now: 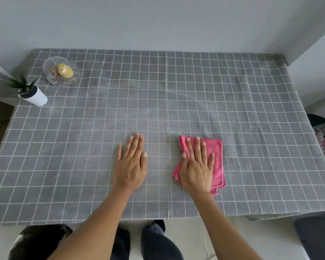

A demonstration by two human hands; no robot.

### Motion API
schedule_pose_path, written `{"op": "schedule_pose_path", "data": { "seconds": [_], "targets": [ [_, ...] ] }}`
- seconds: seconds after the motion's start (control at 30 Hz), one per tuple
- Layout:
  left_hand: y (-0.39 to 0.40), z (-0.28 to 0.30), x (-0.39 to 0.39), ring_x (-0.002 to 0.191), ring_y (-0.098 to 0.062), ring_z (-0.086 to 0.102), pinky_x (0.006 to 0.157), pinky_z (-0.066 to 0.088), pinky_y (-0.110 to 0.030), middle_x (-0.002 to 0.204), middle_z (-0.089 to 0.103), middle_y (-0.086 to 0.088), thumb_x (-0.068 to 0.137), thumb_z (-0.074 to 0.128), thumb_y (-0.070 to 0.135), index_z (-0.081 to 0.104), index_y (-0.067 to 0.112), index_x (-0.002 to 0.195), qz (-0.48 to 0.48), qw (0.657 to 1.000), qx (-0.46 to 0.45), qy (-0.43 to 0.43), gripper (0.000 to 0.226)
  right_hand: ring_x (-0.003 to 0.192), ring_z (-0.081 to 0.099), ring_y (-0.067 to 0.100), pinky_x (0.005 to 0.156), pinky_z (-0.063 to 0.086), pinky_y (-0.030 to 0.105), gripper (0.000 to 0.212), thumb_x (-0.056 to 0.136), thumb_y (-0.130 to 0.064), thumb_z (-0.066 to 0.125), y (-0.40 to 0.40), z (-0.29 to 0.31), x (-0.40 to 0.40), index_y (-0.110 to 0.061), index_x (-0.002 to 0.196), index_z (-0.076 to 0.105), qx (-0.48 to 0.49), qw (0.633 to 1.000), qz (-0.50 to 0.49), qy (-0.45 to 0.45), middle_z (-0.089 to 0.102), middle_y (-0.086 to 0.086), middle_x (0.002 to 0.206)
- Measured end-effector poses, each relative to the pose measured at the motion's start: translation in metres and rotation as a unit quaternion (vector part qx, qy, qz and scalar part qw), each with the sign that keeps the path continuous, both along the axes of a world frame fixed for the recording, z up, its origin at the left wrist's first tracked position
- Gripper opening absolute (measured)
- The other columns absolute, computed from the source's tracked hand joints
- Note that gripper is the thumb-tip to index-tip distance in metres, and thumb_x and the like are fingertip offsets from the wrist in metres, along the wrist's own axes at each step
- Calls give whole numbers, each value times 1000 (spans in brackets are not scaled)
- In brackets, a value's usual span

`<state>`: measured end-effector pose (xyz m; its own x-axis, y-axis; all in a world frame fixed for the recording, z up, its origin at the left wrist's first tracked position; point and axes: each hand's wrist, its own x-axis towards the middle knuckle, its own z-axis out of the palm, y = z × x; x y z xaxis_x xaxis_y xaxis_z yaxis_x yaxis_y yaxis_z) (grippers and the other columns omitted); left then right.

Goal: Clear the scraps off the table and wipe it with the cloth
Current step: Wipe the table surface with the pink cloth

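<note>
A folded pink cloth (217,160) lies on the table, which is covered by a grey tablecloth with a white grid (176,91). My right hand (197,166) presses flat on the cloth, fingers spread, palm down. My left hand (131,164) rests flat on the bare tablecloth to the left of the cloth, fingers together and holding nothing. At the far left corner a clear glass dish (47,72) holds a small yellow bottle (65,71) and some scraps. I see no loose scraps on the tablecloth itself.
A small potted plant in a white pot (36,97) stands at the left edge, just in front of the glass dish. Walls border the table at the back and far right. A dark seat (315,237) sits at the lower right, and clutter lies beyond the right edge.
</note>
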<state>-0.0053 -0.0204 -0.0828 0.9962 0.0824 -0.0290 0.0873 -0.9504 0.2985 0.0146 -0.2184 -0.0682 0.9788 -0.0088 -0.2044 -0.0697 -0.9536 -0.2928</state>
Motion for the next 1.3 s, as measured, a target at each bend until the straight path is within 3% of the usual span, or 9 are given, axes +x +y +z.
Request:
{"op": "schedule_pose_path", "data": {
  "seconds": [0.1,0.23,0.37,0.47,0.63,0.77,0.97,1.13,1.3],
  "targets": [
    [-1,0,-1,147,-11,5,120,7,-43,158,9,4,100,12,36,14,18,152,1,1000,3,1,55,143,-23,13,115,-18,47,60,90,-52,-9,19,2,-3,-38,148,-12,3,1000,-30,6,-21,-10,156],
    [-1,0,0,147,-10,5,119,8,-43,159,10,4,99,11,34,15,17,152,1,1000,2,-1,55,144,-20,11,115,-17,46,54,97,-48,0,34,2,-15,-40,150,-8,19,996,87,2,-17,-12,157],
    [0,0,0,147,-11,4,120,6,-43,159,8,4,99,8,34,12,17,152,-3,1000,5,5,56,145,-18,8,118,-9,44,50,100,-47,3,-6,0,-8,-43,149,-4,1,987,159,-17,-13,-15,158],
    [1,-1,-2,147,-10,0,120,3,-42,159,5,5,99,6,34,8,18,152,-4,1000,11,8,55,143,-23,9,119,-11,44,52,95,-51,-8,-43,2,4,-45,146,-15,-26,997,66,7,-20,-15,156],
    [2,0,-1,147,-11,3,120,7,-44,159,8,4,100,7,34,9,18,152,-5,1000,3,7,55,143,-22,9,117,-15,45,56,92,-51,-8,-35,4,5,-42,148,-13,-23,999,-38,19,-19,-12,157],
    [1,0,0,147,-11,2,120,8,-44,159,7,4,98,4,35,9,18,152,-4,1000,-2,8,57,141,-29,14,114,-20,46,52,97,-49,-5,19,8,-11,-40,146,-21,-9,999,26,24,-31,-11,152],
    [1,0,0,147,-13,7,119,9,-43,159,12,2,98,10,32,13,16,152,-9,1000,8,5,56,146,-10,8,118,-10,41,52,99,-46,4,34,3,-27,-41,151,3,22,993,114,-13,-4,-13,159],
    [2,0,-1,147,-10,-2,120,4,-42,159,2,5,98,5,33,4,19,152,-13,1000,1,13,55,145,-16,8,118,-11,42,55,93,-51,-7,-34,2,0,-44,147,-10,-19,1000,-18,-2,-12,-16,158],
    [2,-2,0,147,-13,3,120,7,-43,160,6,3,99,7,32,7,18,152,-6,1000,13,11,55,144,-18,8,117,-14,44,57,91,-51,-8,-36,1,3,-42,148,-10,-24,998,-65,12,-15,-13,158]
  ]
}}
